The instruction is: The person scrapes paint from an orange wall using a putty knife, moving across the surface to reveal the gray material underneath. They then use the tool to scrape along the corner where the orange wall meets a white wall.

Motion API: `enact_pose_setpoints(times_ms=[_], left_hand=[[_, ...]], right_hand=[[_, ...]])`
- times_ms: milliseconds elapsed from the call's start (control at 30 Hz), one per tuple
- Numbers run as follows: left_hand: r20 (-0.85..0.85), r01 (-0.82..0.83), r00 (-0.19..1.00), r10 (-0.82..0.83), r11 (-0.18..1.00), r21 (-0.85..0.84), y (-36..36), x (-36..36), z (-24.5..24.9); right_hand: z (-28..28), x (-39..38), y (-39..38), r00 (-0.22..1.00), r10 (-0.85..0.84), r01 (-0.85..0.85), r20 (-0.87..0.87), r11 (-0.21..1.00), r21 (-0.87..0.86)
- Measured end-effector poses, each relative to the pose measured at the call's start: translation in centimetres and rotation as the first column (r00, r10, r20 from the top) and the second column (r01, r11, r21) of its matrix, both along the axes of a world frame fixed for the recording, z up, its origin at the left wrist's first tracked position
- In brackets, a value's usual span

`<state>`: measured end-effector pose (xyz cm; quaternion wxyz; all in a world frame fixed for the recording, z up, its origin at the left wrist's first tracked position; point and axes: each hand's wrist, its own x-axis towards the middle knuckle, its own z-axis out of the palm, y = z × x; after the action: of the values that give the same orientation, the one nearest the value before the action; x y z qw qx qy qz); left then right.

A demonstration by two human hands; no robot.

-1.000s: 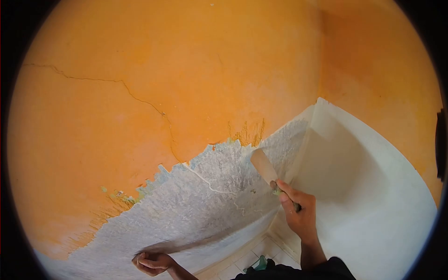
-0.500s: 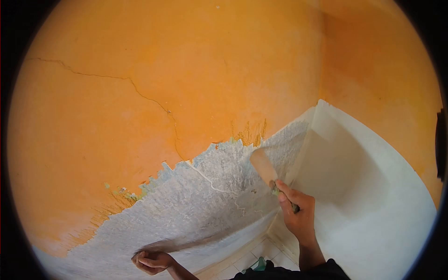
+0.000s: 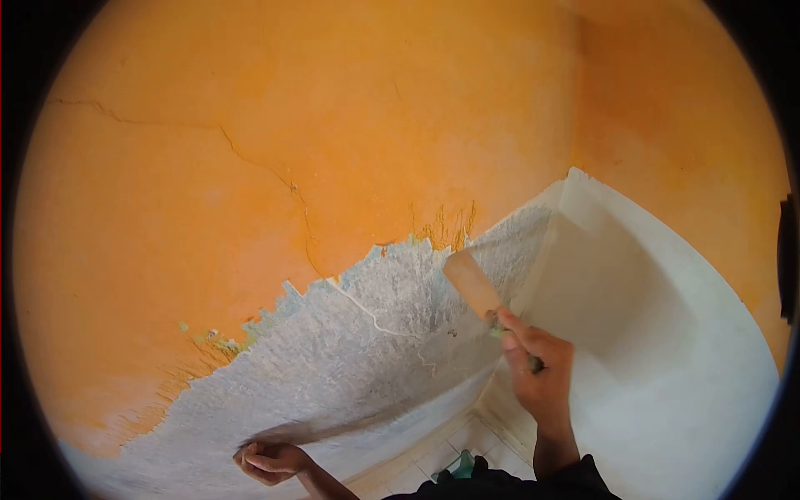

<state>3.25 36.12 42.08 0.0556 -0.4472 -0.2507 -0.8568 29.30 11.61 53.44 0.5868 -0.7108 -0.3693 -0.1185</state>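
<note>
My right hand (image 3: 540, 360) is wrapped round the handle of a scraper (image 3: 473, 283), thumb along the grip. Its broad, flat blade points up and left, the tip at the ragged upper edge of the bare grey patch (image 3: 358, 367) on the wall. Orange paint (image 3: 250, 208) borders that patch above. At the lower left my left hand (image 3: 273, 462) is closed with curled fingers, close to the grey surface; I cannot tell whether anything is inside it.
A thin crack (image 3: 260, 168) runs down through the orange paint to the patch. On the right, past the corner, an adjoining wall is white (image 3: 692, 375) below and orange above. Pale floor tiles (image 3: 437, 457) and a green object (image 3: 457, 467) show at the bottom.
The camera view has shifted slightly, so the wall marks sit a little higher and further left. My right hand and the scraper have moved slightly upward. My left hand stays curled in nearly the same place.
</note>
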Motion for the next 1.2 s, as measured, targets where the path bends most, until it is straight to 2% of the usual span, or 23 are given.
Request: enact_pose_setpoints(times_ms=[33, 133, 233, 333, 433, 533, 567, 667, 700, 800, 900, 1000, 1033, 1133, 1200], left_hand=[[-0.013, -0.008, 1.000, 0.008, 1.000, 0.012, -0.2, 0.1, 0.3], [0.039, 0.006, 0.999, -0.006, 1.000, -0.013, 0.4, -0.3, -0.3], [0.010, 0.013, 1.000, -0.013, 1.000, 0.015, -0.1, 0.2, 0.3], [0.015, 0.017, 1.000, -0.017, 0.999, 0.028, 0.2, -0.1, 0.2], [0.031, 0.020, 0.999, -0.021, 1.000, 0.006, 0.3, -0.1, -0.2], [-0.008, 0.010, 1.000, -0.011, 0.999, -0.037, 0.1, -0.4, -0.4], [-0.036, -0.034, 0.999, 0.033, 0.999, -0.038, 0.2, -0.7, -0.5], [0.010, -0.008, 1.000, 0.007, 0.999, 0.047, 0.4, 0.1, 0.1], [-0.039, -0.027, 0.999, 0.027, 1.000, 0.006, 0.0, 0.0, 0.1], [-0.026, -0.030, 0.999, 0.029, 0.998, -0.050, 0.1, -0.6, -0.5], [-0.035, -0.013, 0.999, 0.015, 0.998, 0.059, 0.5, -0.2, 0.0], [-0.026, -0.032, 0.999, 0.031, 0.999, -0.036, 0.1, -0.4, -0.3], [-0.019, -0.061, 0.998, 0.061, 0.998, -0.024, 0.2, -0.3, -0.3], [-0.057, -0.014, 0.998, 0.015, 1.000, 0.020, -0.2, 0.0, 0.3], [-0.054, -0.028, 0.998, 0.027, 0.999, -0.022, -0.3, -0.1, 0.2]], right_hand=[[0.3, 0.0, 0.0, 1.000, 0.002, -0.001, -0.008, 1.000, 0.022], [-0.7, -0.2, -0.4, 1.000, 0.003, -0.004, -0.014, 0.998, -0.061], [0.3, 0.2, 0.0, 1.000, -0.018, 0.018, 0.013, 1.000, 0.023], [-0.9, 0.1, -0.1, 1.000, 0.011, -0.011, 0.005, 0.998, -0.056], [0.0, 0.5, 0.4, 0.999, 0.042, -0.042, -0.005, 0.999, 0.013], [-0.6, 1.1, 0.0, 0.996, 0.084, -0.084, -0.009, 0.996, 0.005], [-1.1, 0.6, -0.1, 0.997, 0.077, -0.077, -0.028, 0.997, 0.027], [-1.0, 1.1, 0.2, 0.996, 0.084, -0.084, -0.002, 0.995, 0.054], [-1.2, 1.0, 0.0, 0.996, 0.092, -0.092, -0.007, 0.995, 0.034], [-1.2, 1.0, 0.0, 0.996, 0.088, -0.088, -0.015, 0.996, 0.036], [0.1, 0.9, -0.1, 0.997, 0.068, -0.067, -0.023, 0.996, 0.052], [-0.5, 0.9, 0.0, 0.996, 0.085, -0.084, -0.030, 0.995, 0.049], [-1.2, 0.5, -0.1, 0.994, 0.096, -0.094, -0.044, 0.995, 0.036], [0.2, 1.1, 0.4, 0.996, 0.088, -0.084, -0.030, 0.988, 0.128], [-0.2, 1.0, 0.3, 0.996, 0.090, -0.090, 0.006, 0.994, 0.068]])
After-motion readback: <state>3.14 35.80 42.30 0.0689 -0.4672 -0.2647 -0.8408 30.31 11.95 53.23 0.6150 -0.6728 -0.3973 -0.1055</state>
